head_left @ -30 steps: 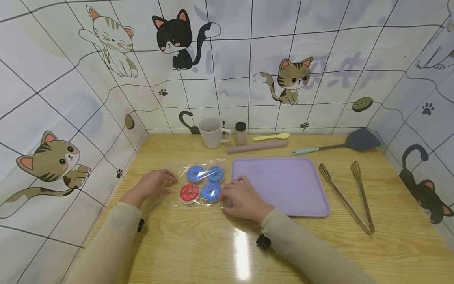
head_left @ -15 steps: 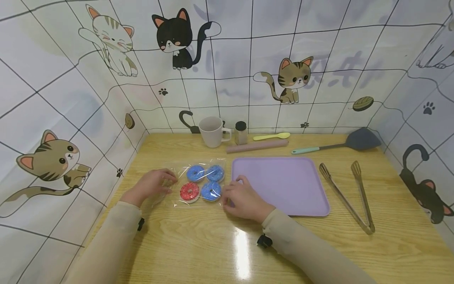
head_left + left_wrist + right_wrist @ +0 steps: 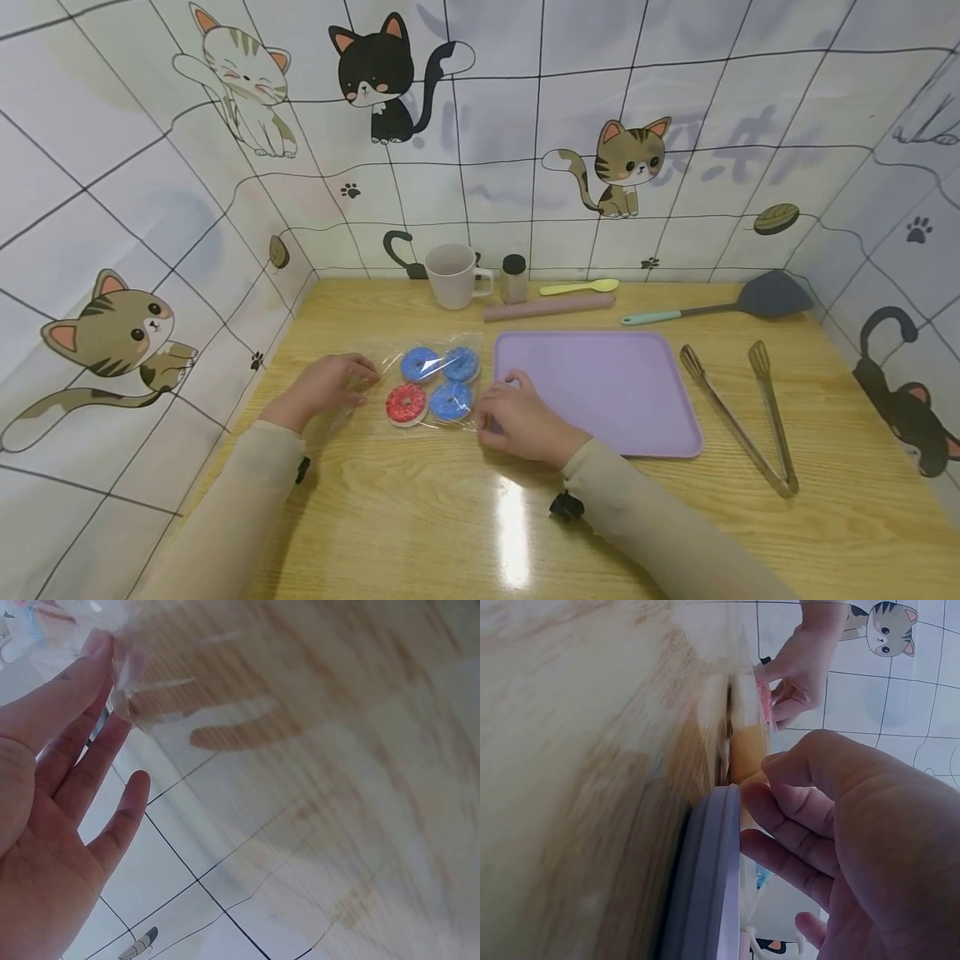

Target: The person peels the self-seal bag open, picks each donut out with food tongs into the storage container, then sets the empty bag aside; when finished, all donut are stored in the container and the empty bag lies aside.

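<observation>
A clear plastic bag [image 3: 388, 371] lies on the table with one red sprinkled donut [image 3: 397, 408] and three blue donuts [image 3: 452, 402] showing through it. At its left end my left hand [image 3: 330, 387] pinches the film; in the left wrist view thumb and forefinger meet on the crinkled plastic [image 3: 124, 686], the other fingers extended. My right hand [image 3: 525, 423] pinches the bag's right end with thumb and forefinger, over the near left corner of a lilac tray [image 3: 600, 392]. The tray's raised rim [image 3: 712, 877] shows just beside those fingers in the right wrist view.
Metal tongs [image 3: 738, 429] lie spread right of the tray. Along the back are a mug [image 3: 452, 279], a black-capped jar [image 3: 514, 283], a yellow spoon [image 3: 581, 287], a mauve rod [image 3: 551, 308] and a spatula [image 3: 772, 296]. Cat-patterned walls enclose the table [image 3: 420, 508].
The head view has shifted slightly, so everything sits a little farther right in it. Both hands stay at the bag's two ends, and the donuts keep their arrangement.
</observation>
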### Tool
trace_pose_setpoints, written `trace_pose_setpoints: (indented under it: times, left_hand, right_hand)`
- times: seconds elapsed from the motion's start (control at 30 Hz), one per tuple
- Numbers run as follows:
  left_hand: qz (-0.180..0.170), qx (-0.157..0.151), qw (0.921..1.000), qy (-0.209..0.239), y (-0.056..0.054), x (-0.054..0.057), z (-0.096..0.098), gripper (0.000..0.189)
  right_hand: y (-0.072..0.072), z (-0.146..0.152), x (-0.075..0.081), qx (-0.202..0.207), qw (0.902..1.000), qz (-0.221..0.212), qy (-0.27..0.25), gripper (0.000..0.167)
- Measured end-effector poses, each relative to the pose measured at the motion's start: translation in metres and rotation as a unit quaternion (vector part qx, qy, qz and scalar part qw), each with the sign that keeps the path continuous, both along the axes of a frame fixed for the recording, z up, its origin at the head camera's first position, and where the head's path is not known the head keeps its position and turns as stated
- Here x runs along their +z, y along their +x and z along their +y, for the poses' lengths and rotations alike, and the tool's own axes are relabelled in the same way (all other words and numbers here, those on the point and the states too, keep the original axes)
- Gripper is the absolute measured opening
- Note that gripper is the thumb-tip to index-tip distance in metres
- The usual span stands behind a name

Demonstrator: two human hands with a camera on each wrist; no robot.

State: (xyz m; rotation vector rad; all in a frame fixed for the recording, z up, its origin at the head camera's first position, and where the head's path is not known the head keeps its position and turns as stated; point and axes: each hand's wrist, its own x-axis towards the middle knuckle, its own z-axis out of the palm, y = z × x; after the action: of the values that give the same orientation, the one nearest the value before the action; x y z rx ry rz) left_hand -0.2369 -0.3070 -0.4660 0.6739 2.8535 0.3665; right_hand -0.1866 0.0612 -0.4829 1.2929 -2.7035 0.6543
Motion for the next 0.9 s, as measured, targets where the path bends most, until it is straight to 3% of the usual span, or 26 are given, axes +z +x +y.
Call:
trace_pose_setpoints:
  times: [0.33, 0.6, 0.9]
  left_hand:
    - [-0.005, 0.002, 1.0000, -0.001, -0.003, -0.004, 0.001, 0.039]
    - [-0.011, 0.000, 0.9999, 0.006, -0.001, -0.002, 0.003, 0.039]
    - [-0.001, -0.009, 0.9999, 0.005, -0.001, -0.003, -0.001, 0.038]
  right_hand:
    - [-0.004, 0.004, 0.002, -0.007, 0.9994, -0.027, -0.018, 0.007]
    - [-0.009, 0.000, -0.006, 0.030, 0.9990, 0.023, -0.024, 0.021]
    - [-0.011, -0.002, -0.006, 0.032, 0.9988, 0.037, 0.002, 0.010]
